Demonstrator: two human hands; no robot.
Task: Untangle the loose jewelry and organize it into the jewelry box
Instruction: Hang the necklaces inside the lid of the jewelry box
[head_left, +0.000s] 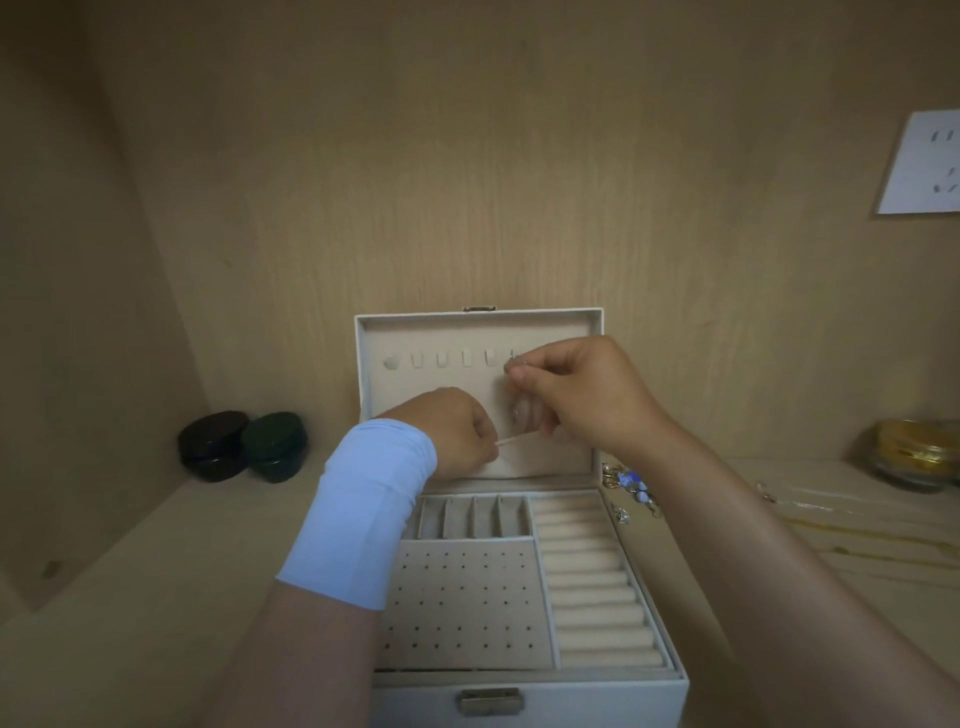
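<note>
The necklace (515, 359) is at the jewelry box (467, 332) lid's hooks, pinched by the right hand (576, 395) (left hand (457, 431) pinches the pocket edge (511, 440)).

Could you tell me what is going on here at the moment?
A person is working at the open jewelry box. Their right hand pinches a thin silvery piece by the hooks in the lid, and the left hand pinches a pale strip just below. More loose jewelry lies on the shelf, right of the box.
</note>
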